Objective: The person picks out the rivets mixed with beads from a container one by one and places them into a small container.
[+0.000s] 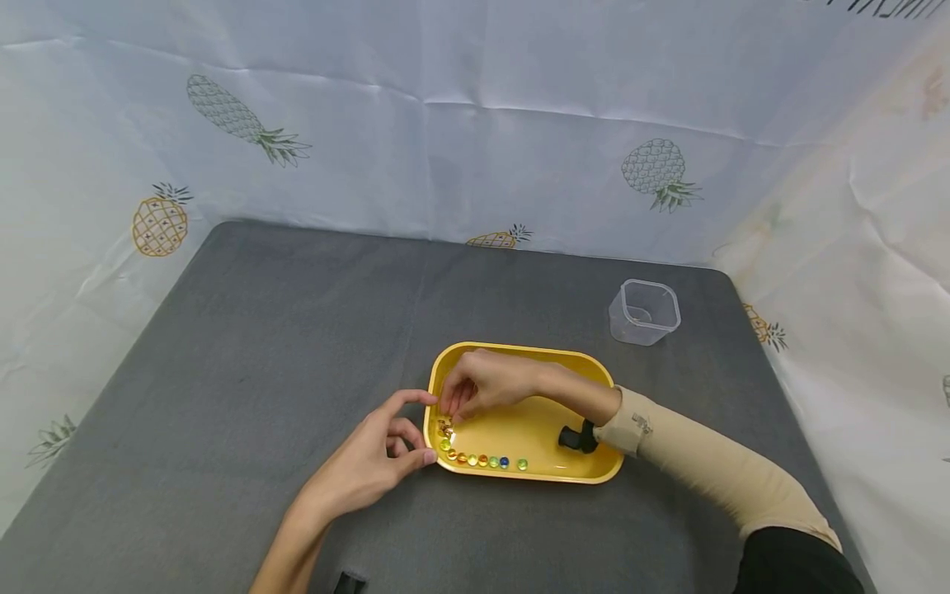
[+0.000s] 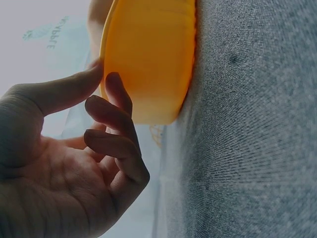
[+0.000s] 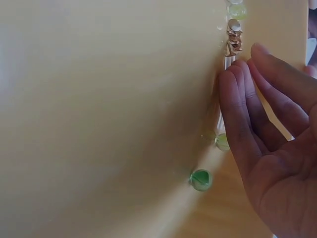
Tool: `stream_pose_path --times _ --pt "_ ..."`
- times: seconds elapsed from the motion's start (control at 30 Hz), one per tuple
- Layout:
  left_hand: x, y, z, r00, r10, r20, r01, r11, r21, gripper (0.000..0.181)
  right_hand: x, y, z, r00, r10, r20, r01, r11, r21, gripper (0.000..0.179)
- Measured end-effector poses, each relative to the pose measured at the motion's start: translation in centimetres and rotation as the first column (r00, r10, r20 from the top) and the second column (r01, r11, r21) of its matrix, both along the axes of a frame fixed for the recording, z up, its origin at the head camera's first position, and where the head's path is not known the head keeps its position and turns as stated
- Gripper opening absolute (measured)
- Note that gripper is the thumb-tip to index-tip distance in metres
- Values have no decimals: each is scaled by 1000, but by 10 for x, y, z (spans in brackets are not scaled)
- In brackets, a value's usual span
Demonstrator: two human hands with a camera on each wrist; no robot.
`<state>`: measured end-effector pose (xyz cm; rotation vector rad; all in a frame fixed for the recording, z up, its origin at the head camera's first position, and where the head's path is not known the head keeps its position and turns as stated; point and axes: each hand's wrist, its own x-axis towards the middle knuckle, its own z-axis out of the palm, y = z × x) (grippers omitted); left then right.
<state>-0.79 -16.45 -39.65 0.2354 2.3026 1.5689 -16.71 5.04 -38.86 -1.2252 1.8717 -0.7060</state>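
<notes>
Head view high, facing forward and down over grey table [image 1: 297,330]; left-wrist view close, side-on to yellow tray [image 2: 148,59]; right-wrist view close, facing its inside, marbles [image 1: 483,460] shared with head.

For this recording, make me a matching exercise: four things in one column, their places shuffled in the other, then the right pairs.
1. Left hand
2. Right hand
3. Clear container
4. Blue marble

A. Inside, along the near side of the yellow tray
B. Near the far right corner of the table
C. Outside the tray, at its left end
D. Reaching inside the tray's left end

Pairs: 1-C; 2-D; 3-B; 4-A
</notes>
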Motion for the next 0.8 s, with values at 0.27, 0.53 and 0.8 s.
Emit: stream_pose_path --times 0.27,0.53,0.8 --pt "0 0 1 1000 5 0 -5 1000 5 62 1 -2 -3 1000 -12 -4 12 1000 8 14" --pt "0 -1 1 1000 5 -14 -4 1000 23 63 3 -2 -5 1000 -25 -14 25 999 19 14" --pt "0 0 0 1000 9 -16 -9 1000 14 63 4 -4 -6 999 -21 -26 22 1000 22 13"
